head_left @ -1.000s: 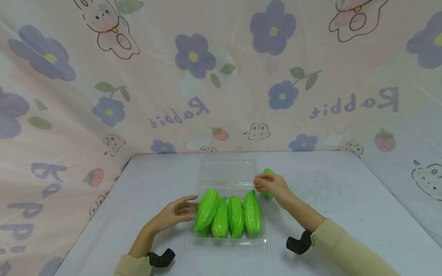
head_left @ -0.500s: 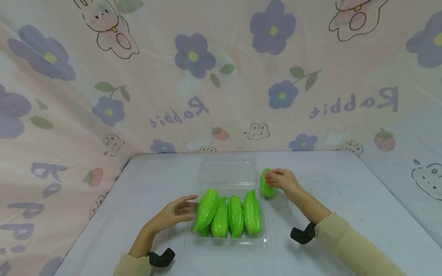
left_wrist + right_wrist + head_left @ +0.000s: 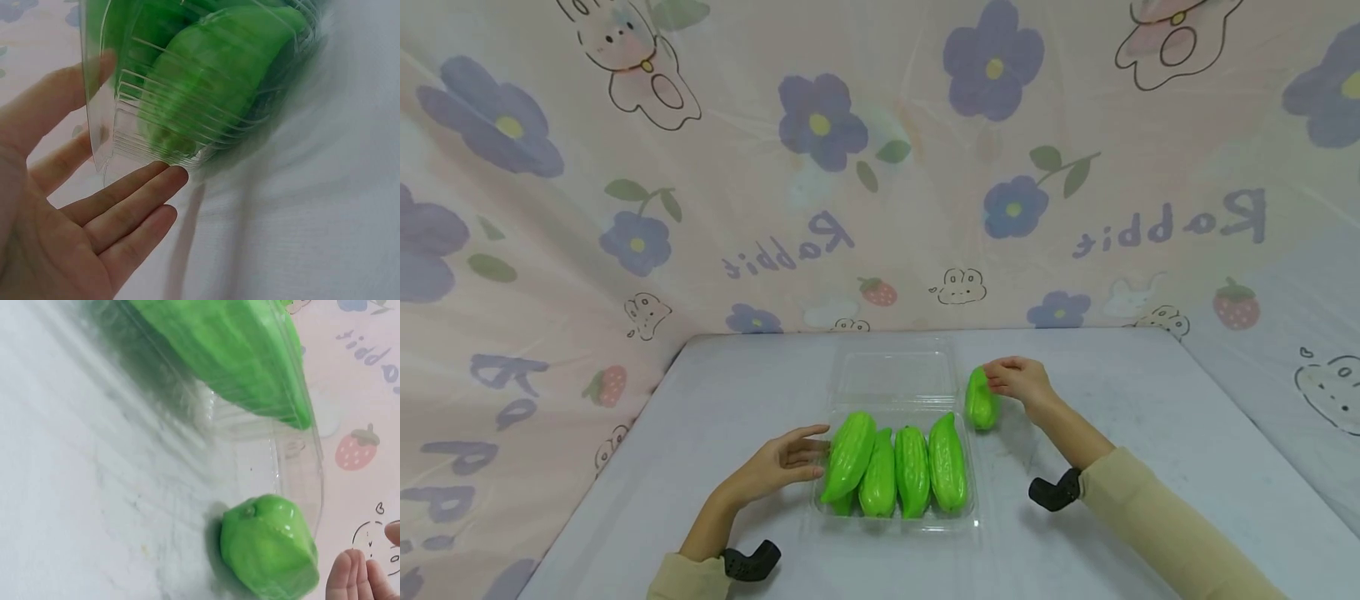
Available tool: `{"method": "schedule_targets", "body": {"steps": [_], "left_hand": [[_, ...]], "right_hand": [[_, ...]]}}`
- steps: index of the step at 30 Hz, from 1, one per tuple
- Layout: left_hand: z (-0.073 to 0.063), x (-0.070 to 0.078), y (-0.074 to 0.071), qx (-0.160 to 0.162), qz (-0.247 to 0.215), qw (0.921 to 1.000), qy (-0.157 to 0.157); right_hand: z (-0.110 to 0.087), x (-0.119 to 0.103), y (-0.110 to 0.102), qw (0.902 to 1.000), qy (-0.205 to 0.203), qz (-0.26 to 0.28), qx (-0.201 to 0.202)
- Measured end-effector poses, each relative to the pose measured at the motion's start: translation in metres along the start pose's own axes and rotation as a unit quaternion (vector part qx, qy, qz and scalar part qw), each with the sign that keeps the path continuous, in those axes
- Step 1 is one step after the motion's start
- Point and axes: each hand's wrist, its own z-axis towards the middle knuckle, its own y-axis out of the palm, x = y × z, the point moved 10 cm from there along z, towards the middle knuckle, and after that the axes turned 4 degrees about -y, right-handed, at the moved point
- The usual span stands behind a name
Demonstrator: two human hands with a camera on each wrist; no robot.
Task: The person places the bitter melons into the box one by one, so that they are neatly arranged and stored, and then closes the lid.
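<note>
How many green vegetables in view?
6. Head view: a lone vegetable right of the clear container; inside, a slanted vegetable at left, a mostly covered vegetable beneath it, then rightward a second, third and rightmost vegetable. More may be hidden.

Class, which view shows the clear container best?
The head view: the open container fits whole in frame, lid included. The wrist views crop it: left shows some ribbed wall close up; right, part of the opposite side.
</note>
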Motion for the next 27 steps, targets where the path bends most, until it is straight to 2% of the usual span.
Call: {"method": "schedule_targets", "body": {"steps": [19, 27], "left_hand": [[0.001, -0.004, 0.000, -0.002, -0.005, 1.0000, -0.003], [0.000, -0.003, 0.000, 0.001, -0.004, 1.0000, -0.002]], "right_hand": [[0.012, 0.020, -0.019, 0.9979, 0.035, -0.044, 0.031], [0.014, 0.032, -0.022, 0.9970, 0.057, -0.047, 0.024]]}}
